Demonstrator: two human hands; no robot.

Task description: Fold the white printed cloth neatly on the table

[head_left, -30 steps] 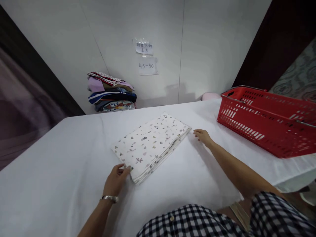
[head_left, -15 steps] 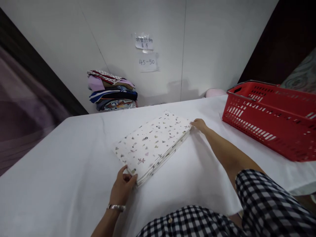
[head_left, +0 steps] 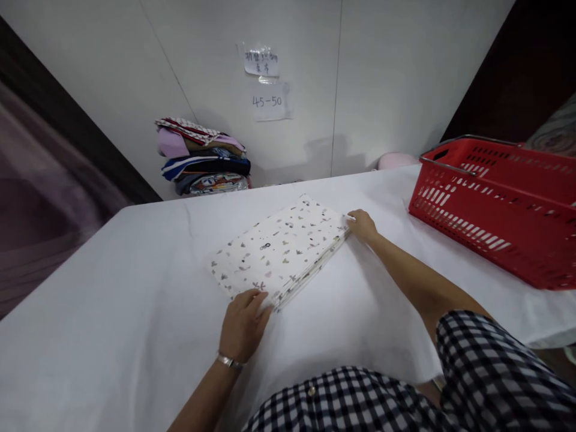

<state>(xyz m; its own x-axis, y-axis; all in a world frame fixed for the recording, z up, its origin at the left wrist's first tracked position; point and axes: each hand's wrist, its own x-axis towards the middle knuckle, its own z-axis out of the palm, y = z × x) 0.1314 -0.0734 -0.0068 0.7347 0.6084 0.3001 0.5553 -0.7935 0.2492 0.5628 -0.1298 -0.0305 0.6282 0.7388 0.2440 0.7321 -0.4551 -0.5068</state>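
A folded white cloth (head_left: 279,246) with small printed motifs lies flat and slanted on the white-covered table, its layers showing along the near right edge. At its near corner, my left hand (head_left: 246,318) pinches the layers between thumb and fingers, the fingers resting over the top. My right hand (head_left: 361,225) grips the far right corner of the same cloth, its fingertips partly hidden by the hand itself.
To the right on the white tablecloth (head_left: 112,300) stands a red plastic basket (head_left: 490,210) with a metal handle. Beyond the table's back edge is a stack of folded clothes (head_left: 204,157) against the wall. Two paper signs (head_left: 269,101) are taped above, and a pink item (head_left: 396,160) sits behind the table.
My left hand has shifted right and upward along the near end, its fingers now over the corner of the cloth. My right hand keeps its corner. The view has tilted slightly.
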